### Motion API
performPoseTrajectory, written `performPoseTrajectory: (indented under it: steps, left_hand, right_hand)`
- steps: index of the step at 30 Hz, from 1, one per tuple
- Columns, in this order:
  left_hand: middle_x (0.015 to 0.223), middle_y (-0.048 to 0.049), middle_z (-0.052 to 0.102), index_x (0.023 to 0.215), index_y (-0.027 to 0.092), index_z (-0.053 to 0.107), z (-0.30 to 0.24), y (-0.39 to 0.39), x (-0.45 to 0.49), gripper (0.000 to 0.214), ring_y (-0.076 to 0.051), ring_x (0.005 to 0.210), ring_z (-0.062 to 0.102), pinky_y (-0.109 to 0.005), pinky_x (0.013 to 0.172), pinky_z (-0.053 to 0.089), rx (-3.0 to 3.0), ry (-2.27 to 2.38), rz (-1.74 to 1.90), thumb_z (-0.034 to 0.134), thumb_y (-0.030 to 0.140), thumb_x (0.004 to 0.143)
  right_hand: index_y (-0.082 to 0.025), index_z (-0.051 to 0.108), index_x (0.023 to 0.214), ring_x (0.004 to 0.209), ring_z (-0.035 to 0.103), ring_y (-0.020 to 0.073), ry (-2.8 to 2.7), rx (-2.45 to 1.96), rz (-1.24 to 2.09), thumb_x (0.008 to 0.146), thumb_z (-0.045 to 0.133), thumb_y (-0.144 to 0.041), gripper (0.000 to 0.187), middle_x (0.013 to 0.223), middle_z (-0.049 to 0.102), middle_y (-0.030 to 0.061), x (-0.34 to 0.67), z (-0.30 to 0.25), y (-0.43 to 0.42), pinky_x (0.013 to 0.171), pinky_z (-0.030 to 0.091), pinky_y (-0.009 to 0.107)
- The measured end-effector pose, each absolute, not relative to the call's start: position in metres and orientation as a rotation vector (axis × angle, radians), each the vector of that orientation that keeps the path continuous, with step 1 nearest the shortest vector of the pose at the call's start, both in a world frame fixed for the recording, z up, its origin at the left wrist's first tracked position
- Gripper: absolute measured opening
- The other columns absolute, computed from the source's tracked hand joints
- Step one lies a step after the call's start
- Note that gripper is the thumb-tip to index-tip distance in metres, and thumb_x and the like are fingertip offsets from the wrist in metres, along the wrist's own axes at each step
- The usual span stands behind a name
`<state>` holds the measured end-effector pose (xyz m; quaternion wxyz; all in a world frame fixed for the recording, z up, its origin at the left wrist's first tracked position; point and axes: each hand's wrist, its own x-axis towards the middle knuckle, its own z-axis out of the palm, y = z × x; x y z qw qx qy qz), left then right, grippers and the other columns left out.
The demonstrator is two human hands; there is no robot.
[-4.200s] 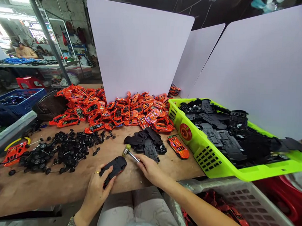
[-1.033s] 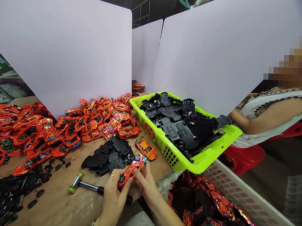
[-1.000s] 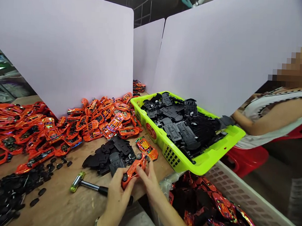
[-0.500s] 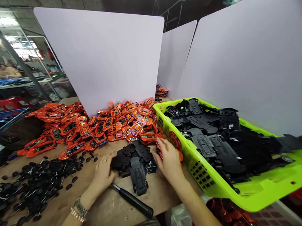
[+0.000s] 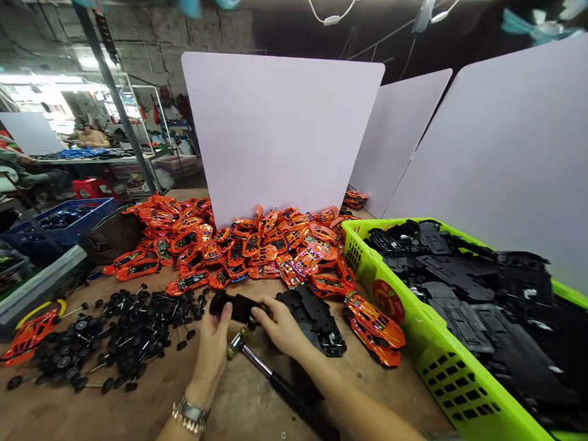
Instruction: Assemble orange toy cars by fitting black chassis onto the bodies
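My left hand (image 5: pixel 214 340) and my right hand (image 5: pixel 283 325) both grip a black plastic toy car chassis (image 5: pixel 244 307), one at each end, above the table. Just below it lies a hammer (image 5: pixel 296 402) with a metal shaft and black handle, its head near my left fingers. A small heap of black chassis (image 5: pixel 314 319) sits to the right of my right hand. Left of my left hand spreads a pile of black wheels on metal axles (image 5: pixel 138 324). Orange toy car bodies (image 5: pixel 268 245) are heaped behind both hands.
On the right stands a lime-green basket (image 5: pixel 421 323) full of black chassis. Beside it lie orange car bodies (image 5: pixel 377 325). White panels (image 5: pixel 283 135) rise behind the heap. A blue crate (image 5: pixel 80 217) is at left, and people sit at a far table.
My hands have come together and now hold a chassis between them. My right hand has left the orange car beside the basket. The camera view has turned left and up.
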<state>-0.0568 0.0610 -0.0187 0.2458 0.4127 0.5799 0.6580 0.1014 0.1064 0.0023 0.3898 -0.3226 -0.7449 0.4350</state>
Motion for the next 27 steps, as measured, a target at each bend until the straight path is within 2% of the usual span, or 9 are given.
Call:
performPoseTrajectory:
  steps: [2,4,5,8,10,14,18,24,27]
  left_hand:
    - [0.118,-0.0089,0.069,0.121,0.023,0.058,-0.02,0.045,-0.067,0.045,-0.024,0.118,0.062,-0.038,0.104,0.045,0.852,1.459,1.934,0.058,0.053,0.088]
    - [0.115,-0.0085,0.071,0.12,0.023,0.059,-0.019,0.029,-0.082,0.044,-0.025,0.118,0.062,-0.038,0.105,0.045,0.613,1.332,2.005,0.065,0.049,0.084]
    - [0.112,-0.0081,0.072,0.12,0.024,0.06,-0.017,0.022,-0.09,0.042,-0.025,0.116,0.064,-0.038,0.104,0.047,0.53,1.308,2.008,0.066,0.046,0.085]
    - [0.102,-0.0054,0.075,0.121,0.026,0.058,-0.013,0.006,-0.111,0.035,-0.024,0.105,0.07,-0.039,0.096,0.053,0.316,1.357,1.912,0.066,0.032,0.087]
    - [0.097,-0.0046,0.076,0.122,0.026,0.057,-0.013,-0.002,-0.118,0.034,-0.023,0.096,0.073,-0.039,0.089,0.056,0.222,1.349,1.796,0.063,0.025,0.088]
    - [0.092,-0.0058,0.077,0.123,0.023,0.053,-0.017,-0.009,-0.119,0.041,-0.024,0.088,0.075,-0.037,0.079,0.059,0.212,1.209,1.636,0.063,0.017,0.084]
    - [0.099,-0.0066,0.077,0.125,0.025,0.05,-0.024,-0.008,-0.117,0.057,-0.027,0.088,0.075,-0.04,0.078,0.059,0.369,1.244,1.554,0.077,0.029,0.075]
    - [0.126,-0.0089,0.069,0.117,0.023,0.06,-0.031,0.002,-0.105,0.048,-0.029,0.13,0.054,-0.042,0.109,0.042,0.429,1.322,1.584,0.075,0.028,0.072]
    - [0.129,-0.008,0.067,0.117,0.022,0.064,-0.027,0.003,-0.097,0.043,-0.03,0.132,0.052,-0.046,0.114,0.035,0.466,1.265,1.539,0.072,0.025,0.075]
  right_hand:
    - [-0.017,0.068,0.092,0.075,0.063,0.0178,-1.989,-0.752,1.209,0.103,0.029,-0.051,0.052,0.08,0.069,0.0031,0.078,-0.003,0.106,0.066,0.048,0.026]
    - [-0.018,0.069,0.093,0.082,0.065,0.0176,-2.134,-0.847,1.105,0.106,0.014,-0.044,0.062,0.086,0.07,0.0041,0.053,-0.007,0.109,0.071,0.049,0.027]
    - [-0.018,0.069,0.098,0.088,0.065,0.0181,-2.185,-0.931,1.006,0.106,0.017,-0.04,0.057,0.091,0.07,0.0049,0.04,-0.009,0.112,0.077,0.049,0.027]
    - [-0.017,0.065,0.107,0.102,0.063,0.0242,-2.224,-1.155,0.756,0.094,0.056,-0.031,0.021,0.108,0.067,0.0105,0.007,-0.014,0.124,0.088,0.047,0.033]
    - [-0.015,0.064,0.105,0.102,0.062,0.0274,-2.225,-1.246,0.689,0.083,0.067,-0.02,0.023,0.11,0.066,0.0138,-0.009,-0.017,0.131,0.087,0.047,0.035]
    - [-0.016,0.064,0.097,0.094,0.065,0.0259,-2.218,-1.331,0.587,0.083,0.058,-0.008,0.017,0.103,0.067,0.0146,-0.016,-0.021,0.139,0.08,0.047,0.034]
    - [-0.017,0.063,0.097,0.098,0.063,0.0229,-2.184,-1.269,0.517,0.089,0.052,-0.011,0.015,0.102,0.068,0.0103,-0.001,-0.012,0.136,0.084,0.045,0.031]
    - [-0.022,0.066,0.09,0.091,0.062,0.0166,-2.271,-0.843,0.594,0.084,0.064,-0.014,0.01,0.091,0.067,0.0008,0.019,0.0,0.096,0.08,0.046,0.024]
    - [-0.022,0.067,0.089,0.092,0.06,0.0186,-2.225,-0.695,0.625,0.081,0.066,-0.012,0.012,0.092,0.063,0.0025,0.028,-0.002,0.079,0.079,0.046,0.027]
